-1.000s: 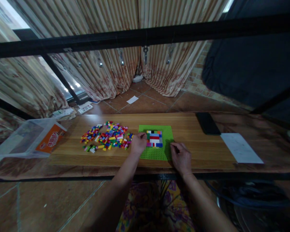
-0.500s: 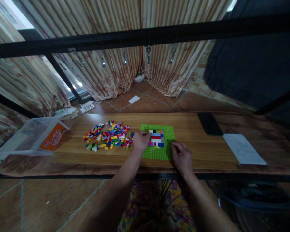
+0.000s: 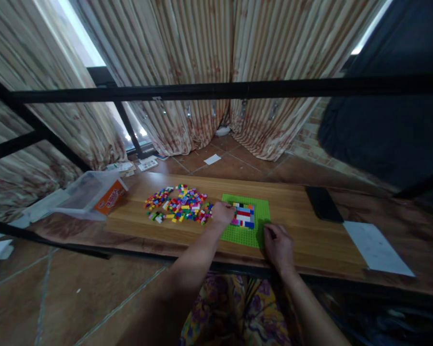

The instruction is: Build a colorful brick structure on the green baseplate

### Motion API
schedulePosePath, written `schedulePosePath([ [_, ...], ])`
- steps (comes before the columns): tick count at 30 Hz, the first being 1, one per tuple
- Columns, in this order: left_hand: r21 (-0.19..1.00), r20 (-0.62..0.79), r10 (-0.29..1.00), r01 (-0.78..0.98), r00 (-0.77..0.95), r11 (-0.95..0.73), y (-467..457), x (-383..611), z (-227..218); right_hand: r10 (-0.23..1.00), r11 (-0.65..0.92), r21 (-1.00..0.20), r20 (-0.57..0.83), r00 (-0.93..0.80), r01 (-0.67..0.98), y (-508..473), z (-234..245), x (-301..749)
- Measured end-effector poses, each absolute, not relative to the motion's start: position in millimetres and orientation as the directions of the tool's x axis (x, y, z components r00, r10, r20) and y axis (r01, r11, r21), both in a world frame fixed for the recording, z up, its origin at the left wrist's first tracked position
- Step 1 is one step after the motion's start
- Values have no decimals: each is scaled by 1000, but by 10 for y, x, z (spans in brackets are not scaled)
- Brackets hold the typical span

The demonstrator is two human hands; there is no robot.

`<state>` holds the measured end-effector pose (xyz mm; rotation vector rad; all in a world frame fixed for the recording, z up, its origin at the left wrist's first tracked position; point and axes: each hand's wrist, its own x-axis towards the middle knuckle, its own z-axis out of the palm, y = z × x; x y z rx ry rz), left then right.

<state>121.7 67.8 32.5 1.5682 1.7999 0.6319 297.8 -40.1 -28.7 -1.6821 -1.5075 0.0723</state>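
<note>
A bright green building-brick baseplate (image 3: 250,239) lies on the wooden board, carrying a rectangle of coloured toy bricks (image 3: 243,216) with red, white and blue rows in its middle. My left hand (image 3: 222,214) reaches over the plate's left side, its fingers pinched at the left edge of that rectangle. Whatever is between those fingertips is too small and hidden to name. At the plate's right edge rests my right hand (image 3: 279,245), fingers curled and thumb against them, touching or close to the rim. What it grips, if anything, does not show.
Loose bricks (image 3: 184,204) are spread left of the plate. Farther left stands a clear plastic box (image 3: 88,192) with an orange label. A black phone-like slab (image 3: 324,204) and a white sheet (image 3: 378,247) lie to the right on the wooden board (image 3: 288,197). A dark rail (image 3: 202,90) crosses beyond.
The camera view has tilted and turned left, so everything sits lower and further right in the picture. Both hands keep about the same places on the baseplate.
</note>
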Motion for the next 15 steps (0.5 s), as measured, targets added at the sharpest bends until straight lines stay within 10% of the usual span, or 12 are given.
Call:
schedulePosePath([
  [15,829,48,985,557,-165,53,120,276,243,825,106,-530,519,223,841,-354,-393,3032],
])
